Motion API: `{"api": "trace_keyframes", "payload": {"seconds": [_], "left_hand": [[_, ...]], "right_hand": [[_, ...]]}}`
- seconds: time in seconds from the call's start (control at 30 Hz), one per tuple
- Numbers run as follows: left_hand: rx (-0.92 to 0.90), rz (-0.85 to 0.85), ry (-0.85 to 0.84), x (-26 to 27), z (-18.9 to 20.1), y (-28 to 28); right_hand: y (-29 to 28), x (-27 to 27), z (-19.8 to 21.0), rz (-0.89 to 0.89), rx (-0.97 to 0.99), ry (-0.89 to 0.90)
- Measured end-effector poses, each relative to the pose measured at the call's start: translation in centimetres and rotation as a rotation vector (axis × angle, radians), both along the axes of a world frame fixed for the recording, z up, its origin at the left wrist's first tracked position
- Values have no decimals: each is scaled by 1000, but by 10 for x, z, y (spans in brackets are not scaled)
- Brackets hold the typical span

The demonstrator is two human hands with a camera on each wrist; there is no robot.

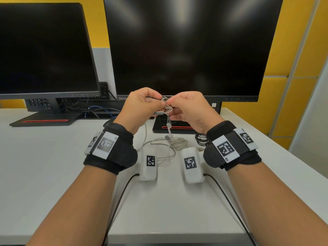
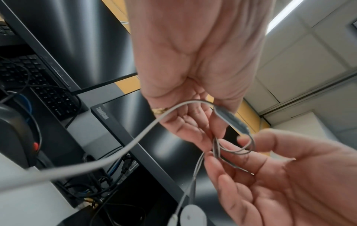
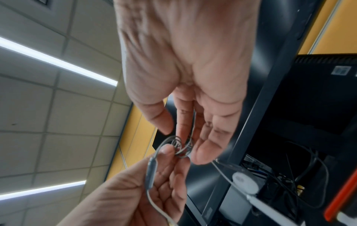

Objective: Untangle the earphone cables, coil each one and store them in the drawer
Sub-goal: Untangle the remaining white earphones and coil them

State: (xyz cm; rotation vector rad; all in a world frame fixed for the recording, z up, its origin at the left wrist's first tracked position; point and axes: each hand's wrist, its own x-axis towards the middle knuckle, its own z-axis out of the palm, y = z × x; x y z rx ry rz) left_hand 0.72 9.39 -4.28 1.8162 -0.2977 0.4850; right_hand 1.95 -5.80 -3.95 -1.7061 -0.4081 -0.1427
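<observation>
A white earphone cable is bunched into a small knot (image 1: 166,104) in the air in front of the right monitor. My left hand (image 1: 160,103) pinches one side of the knot and my right hand (image 1: 171,104) pinches the other, fingertips almost touching. The cable's grey inline remote (image 2: 230,119) lies across my left fingers (image 2: 193,126). In the right wrist view my right thumb and fingers (image 3: 182,134) hold the loops of the knot (image 3: 181,147). An earbud (image 1: 169,125) dangles below the hands. More white cable lies coiled (image 1: 178,143) on the desk. No drawer is in view.
A small black coiled cable (image 1: 201,139) lies on the white desk (image 1: 53,157) to the right of the white coil. Two dark monitors (image 1: 191,47) stand behind, on stands with red stripes (image 1: 44,121). Loose wires and a keyboard (image 2: 38,85) sit behind them.
</observation>
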Motion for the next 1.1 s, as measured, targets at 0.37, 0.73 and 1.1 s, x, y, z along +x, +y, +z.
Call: {"api": "trace_keyframes", "payload": {"seconds": [0.37,0.73,1.1], "left_hand": [[-12,-68,12,-4,1,1],[131,-166,-15,-6,0,4],[-27,-118,-26,-5,1,5]], "right_hand": [[-7,-3,0,16,-100,10],[-12,-5,5,174,-13,114],[-10,-2,6,-20,-206,95]]}}
